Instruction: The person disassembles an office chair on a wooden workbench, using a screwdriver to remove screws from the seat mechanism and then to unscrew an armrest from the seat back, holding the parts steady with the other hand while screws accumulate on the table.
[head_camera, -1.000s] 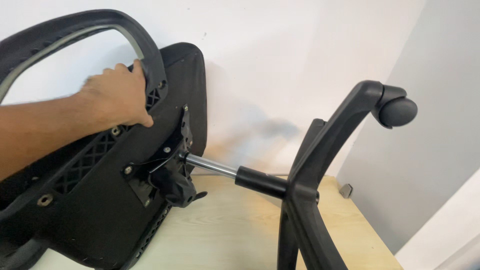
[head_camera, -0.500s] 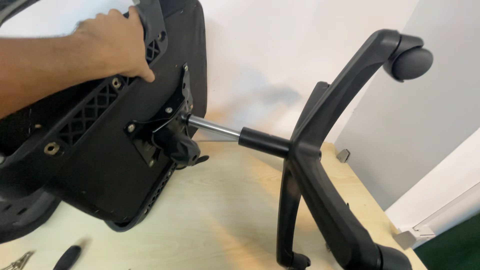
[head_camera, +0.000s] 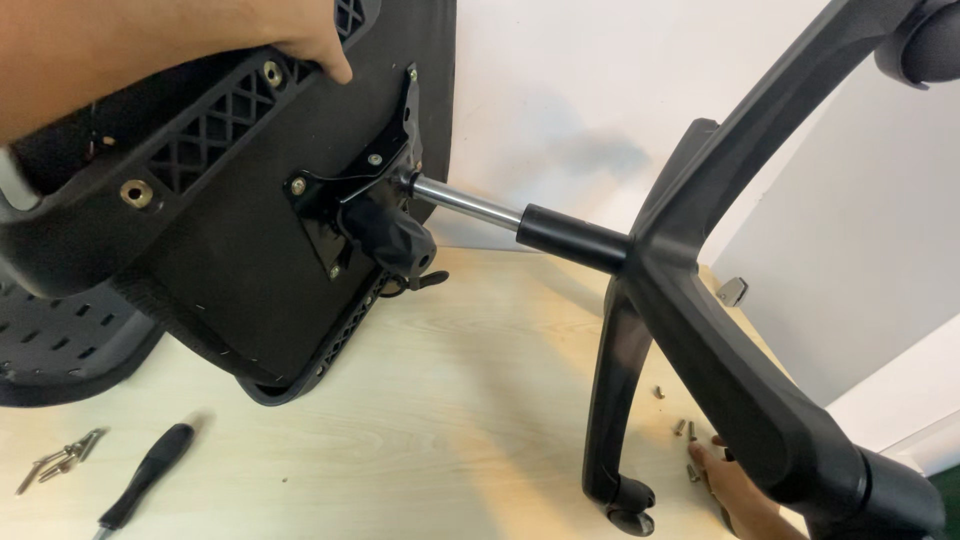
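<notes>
A black office chair lies tilted on a light wooden table (head_camera: 450, 420). My left hand (head_camera: 300, 40) grips the ribbed plastic bracket on the underside of the seat (head_camera: 230, 280), at the top left. A silver gas lift (head_camera: 465, 205) runs from the seat's metal mechanism (head_camera: 375, 215) to the black star base (head_camera: 720, 340). My right hand (head_camera: 735, 490) reaches in at the bottom right, partly hidden under a base leg. Its fingers are spread by several small screws (head_camera: 685, 432) and hold nothing that I can see.
A black-handled screwdriver (head_camera: 150, 475) and several bolts (head_camera: 60, 460) lie at the front left. The perforated backrest (head_camera: 60, 350) rests at the left edge. A caster (head_camera: 925, 45) sticks up at the top right. A small metal bracket (head_camera: 733, 291) sits by the white wall.
The view has dropped and closed in, bringing the screwdriver, bolts and screws into sight. My right hand has come in at the bottom right. My left hand has stayed on the seat.
</notes>
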